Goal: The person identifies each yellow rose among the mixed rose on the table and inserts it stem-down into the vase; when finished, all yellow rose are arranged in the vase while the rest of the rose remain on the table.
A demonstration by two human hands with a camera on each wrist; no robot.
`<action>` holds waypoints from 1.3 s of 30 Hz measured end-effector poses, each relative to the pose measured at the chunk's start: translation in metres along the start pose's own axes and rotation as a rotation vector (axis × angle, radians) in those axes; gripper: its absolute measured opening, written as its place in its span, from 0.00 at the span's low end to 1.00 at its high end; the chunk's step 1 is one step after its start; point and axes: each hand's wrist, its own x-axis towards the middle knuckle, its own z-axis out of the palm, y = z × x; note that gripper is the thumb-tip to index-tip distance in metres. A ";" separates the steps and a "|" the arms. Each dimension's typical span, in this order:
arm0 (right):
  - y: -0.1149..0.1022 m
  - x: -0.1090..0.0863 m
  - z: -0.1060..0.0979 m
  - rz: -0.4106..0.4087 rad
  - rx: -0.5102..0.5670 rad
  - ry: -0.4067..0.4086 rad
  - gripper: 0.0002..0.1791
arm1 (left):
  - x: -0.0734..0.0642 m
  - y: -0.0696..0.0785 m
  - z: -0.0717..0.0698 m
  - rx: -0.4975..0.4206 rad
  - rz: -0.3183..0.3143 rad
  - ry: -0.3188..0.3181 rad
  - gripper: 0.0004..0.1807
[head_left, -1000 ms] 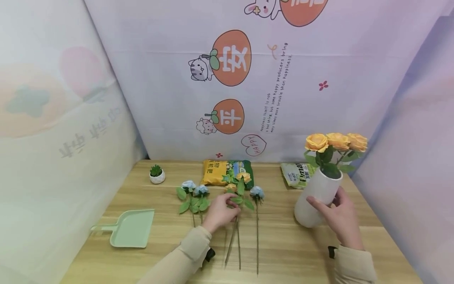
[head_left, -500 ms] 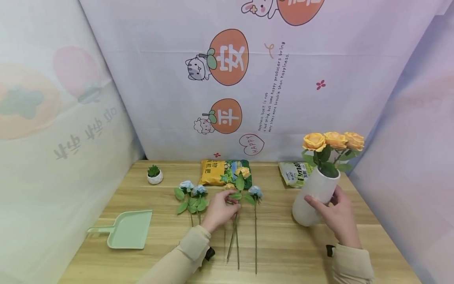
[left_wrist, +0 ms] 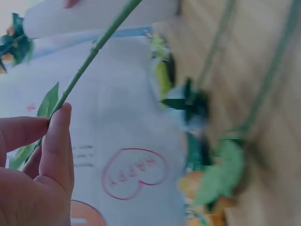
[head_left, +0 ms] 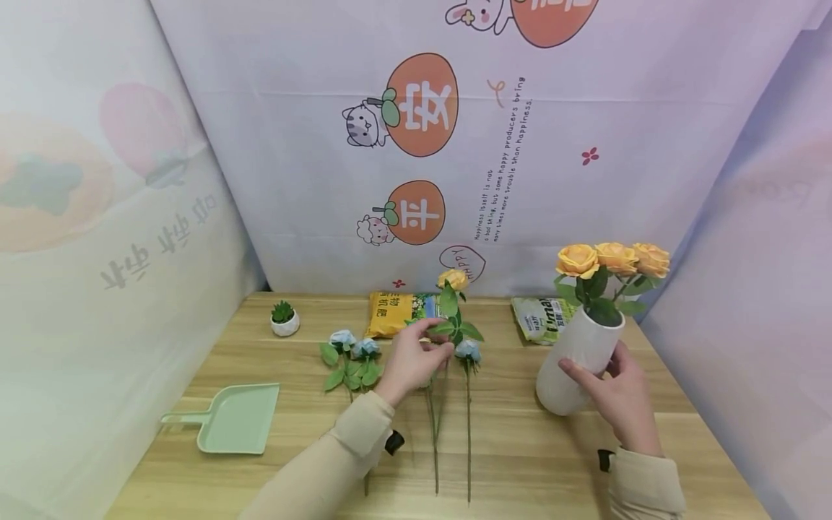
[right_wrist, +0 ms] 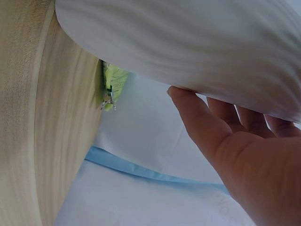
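Raised since the earlier frames: single yellow-orange artificial rose with green leaves and slender stem (head_left: 449, 300), together with left hand (head_left: 416, 361); bloom formerly in front of yellow-and-green plastic packet (head_left: 390, 315), now above it, against pink outlined heart (head_left: 464, 258) printed on white backdrop cloth (head_left: 305, 195). Unchanged: tall white vase (head_left: 580, 361), leaning right at the right side of pale wooden table (head_left: 520, 455), three yellow-orange roses with green leaves (head_left: 616, 258) in its mouth. Shown in the left wrist view, behind the hand in the head view: second yellow-orange bloom (left_wrist: 190, 184), down at table level, near single pale blue rose (head_left: 468, 351). Plainer from the right wrist: rippled relief on the vase wall, with green pouch (right_wrist: 114, 82) beyond. Left hand: thumb and fingertips closed in a pinch on the rose stem among the leaves, forearm reaching in from lower left. Right hand (head_left: 620, 401): fingers and thumb curved round the vase at about mid-height, thumb on the near side. Contact between vase base and table: impossible to tell.
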 end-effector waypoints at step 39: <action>0.001 0.002 -0.002 -0.013 -0.032 0.006 0.48 | 0.064 0.184 0.054 -0.574 0.456 0.071 0.24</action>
